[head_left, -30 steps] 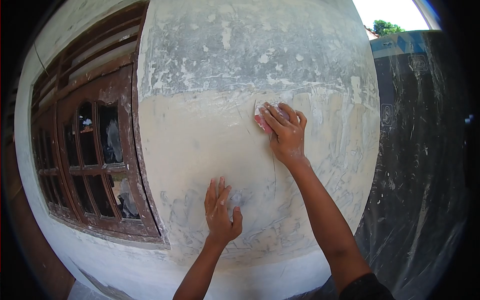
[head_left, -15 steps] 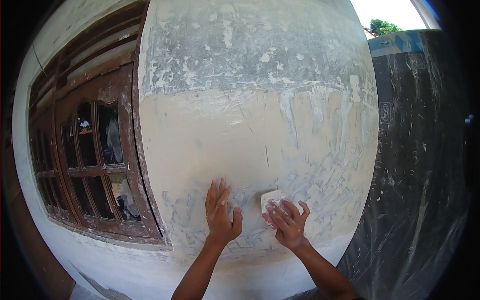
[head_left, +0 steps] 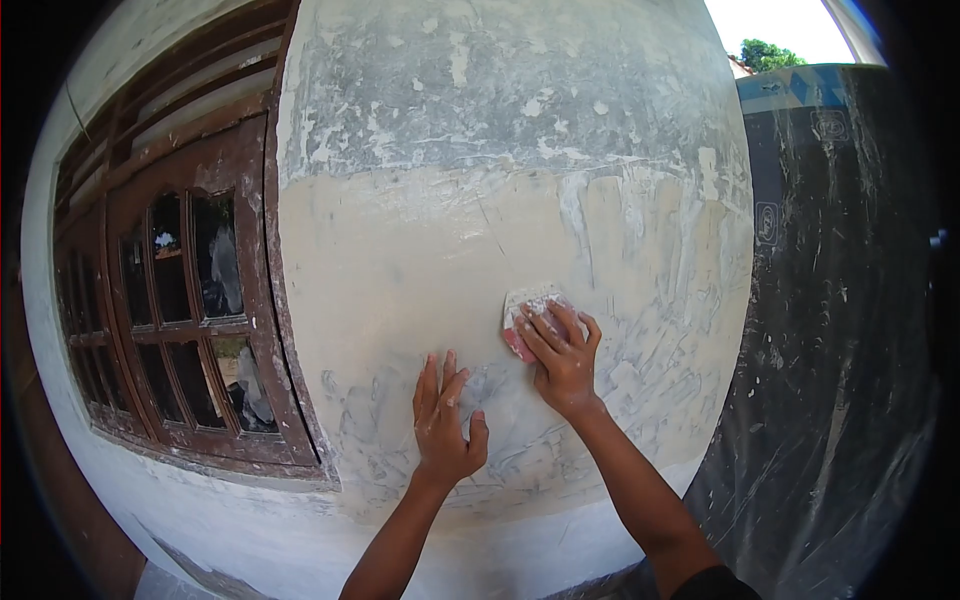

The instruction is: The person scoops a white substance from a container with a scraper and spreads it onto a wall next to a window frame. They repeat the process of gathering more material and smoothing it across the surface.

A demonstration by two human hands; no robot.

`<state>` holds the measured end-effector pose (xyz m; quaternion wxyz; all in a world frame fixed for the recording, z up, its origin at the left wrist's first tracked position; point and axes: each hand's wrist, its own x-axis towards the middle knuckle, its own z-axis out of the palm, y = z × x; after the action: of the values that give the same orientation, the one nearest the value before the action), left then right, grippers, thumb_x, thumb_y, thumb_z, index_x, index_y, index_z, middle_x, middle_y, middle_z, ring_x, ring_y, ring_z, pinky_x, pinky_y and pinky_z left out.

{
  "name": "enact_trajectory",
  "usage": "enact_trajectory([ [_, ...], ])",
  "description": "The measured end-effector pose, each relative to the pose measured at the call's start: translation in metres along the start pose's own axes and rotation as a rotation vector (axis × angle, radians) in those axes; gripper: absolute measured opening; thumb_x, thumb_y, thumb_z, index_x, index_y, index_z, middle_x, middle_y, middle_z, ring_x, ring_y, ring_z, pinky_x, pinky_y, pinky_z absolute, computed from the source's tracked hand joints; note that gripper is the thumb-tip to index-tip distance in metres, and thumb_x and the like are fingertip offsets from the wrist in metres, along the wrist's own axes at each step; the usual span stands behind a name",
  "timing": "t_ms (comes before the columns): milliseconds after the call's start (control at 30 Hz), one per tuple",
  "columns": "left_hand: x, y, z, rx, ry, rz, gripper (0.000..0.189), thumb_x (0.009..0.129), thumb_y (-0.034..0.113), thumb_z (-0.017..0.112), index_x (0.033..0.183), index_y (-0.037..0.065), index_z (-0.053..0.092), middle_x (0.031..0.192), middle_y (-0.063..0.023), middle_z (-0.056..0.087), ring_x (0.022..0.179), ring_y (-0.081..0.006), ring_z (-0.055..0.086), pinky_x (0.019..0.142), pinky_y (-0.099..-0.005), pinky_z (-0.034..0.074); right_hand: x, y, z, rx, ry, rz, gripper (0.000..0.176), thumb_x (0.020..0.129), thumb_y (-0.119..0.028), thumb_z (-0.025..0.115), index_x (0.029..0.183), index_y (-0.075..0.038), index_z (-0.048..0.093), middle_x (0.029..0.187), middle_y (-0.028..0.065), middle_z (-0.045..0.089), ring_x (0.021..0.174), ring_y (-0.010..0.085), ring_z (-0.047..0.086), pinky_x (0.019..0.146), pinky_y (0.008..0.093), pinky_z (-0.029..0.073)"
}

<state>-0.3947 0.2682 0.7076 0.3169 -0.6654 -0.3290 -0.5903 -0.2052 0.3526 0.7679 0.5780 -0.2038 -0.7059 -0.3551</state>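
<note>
In the head view my right hand (head_left: 568, 362) holds a small flat scraper (head_left: 518, 343), whitish and reddish and smeared with white paste, against the wall (head_left: 400, 250). The fingers lie over its face and cover much of it. My left hand (head_left: 445, 425) is near the wall, lower and further left, with fingers apart and nothing in it; whether the fingertips touch the surface is unclear. Smooth beige coating covers the middle of the wall, with rough grey streaks lower down and bare patchy grey above.
A brown wooden window (head_left: 190, 320) with glass panes and a raised frame is at the left. To the right stands a large dark sheet (head_left: 830, 300) with whitish smears and a blue top edge. Green foliage (head_left: 768, 55) shows behind it.
My right hand has moved up the wall with the scraper and slightly left. My left hand has stayed almost in place. The view has shifted slightly.
</note>
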Motion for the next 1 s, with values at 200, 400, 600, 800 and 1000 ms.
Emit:
enact_trajectory([
  [200,-0.002,0.000,-0.004,0.008,-0.007,-0.010,0.053,0.088,0.010,0.056,0.139,-0.003,0.048,0.150,-0.0303,0.049,0.148,-0.0492,0.032,0.118,-0.0609,0.025,-0.151,-0.043,-0.022,0.079,-0.193,0.028,0.060,0.072,0.004,0.068,0.127,-0.018,0.072,0.134,-0.0016,0.069,0.130,0.0246,0.056,0.114,0.0542,0.023],
  [400,0.000,-0.002,0.001,0.001,-0.012,-0.006,0.053,0.091,0.013,0.054,0.141,-0.001,0.046,0.153,-0.0307,0.046,0.151,-0.0446,0.029,0.119,-0.0539,0.024,-0.005,-0.014,-0.053,0.010,0.045,-0.038,0.058,0.075,0.005,0.066,0.128,-0.017,0.072,0.129,-0.0019,0.071,0.122,0.0249,0.059,0.112,0.0504,0.026],
  [600,0.000,0.009,0.008,-0.018,-0.031,-0.010,0.054,0.091,0.013,0.054,0.142,-0.002,0.046,0.153,-0.0294,0.046,0.151,-0.0446,0.029,0.120,-0.0554,0.023,0.107,0.046,-0.023,-0.029,0.224,-0.013,0.059,0.077,0.009,0.062,0.129,-0.018,0.071,0.132,0.0003,0.070,0.124,0.0276,0.058,0.109,0.0471,0.030],
  [800,0.003,0.008,0.005,-0.019,-0.044,0.008,0.054,0.089,0.011,0.055,0.141,-0.002,0.047,0.153,-0.0299,0.046,0.151,-0.0450,0.028,0.120,-0.0562,0.022,-0.005,0.011,-0.002,-0.027,0.020,0.011,0.061,0.073,0.006,0.065,0.129,-0.018,0.071,0.138,0.0008,0.066,0.131,0.0272,0.053,0.109,0.0491,0.030],
  [1000,0.006,0.001,0.000,-0.004,-0.042,0.030,0.054,0.088,0.011,0.055,0.140,-0.002,0.047,0.153,-0.0304,0.046,0.151,-0.0456,0.029,0.120,-0.0561,0.023,-0.190,-0.059,-0.026,0.136,-0.313,0.079,0.065,0.070,0.004,0.069,0.130,-0.021,0.070,0.139,-0.0004,0.065,0.134,0.0273,0.053,0.112,0.0504,0.027],
])
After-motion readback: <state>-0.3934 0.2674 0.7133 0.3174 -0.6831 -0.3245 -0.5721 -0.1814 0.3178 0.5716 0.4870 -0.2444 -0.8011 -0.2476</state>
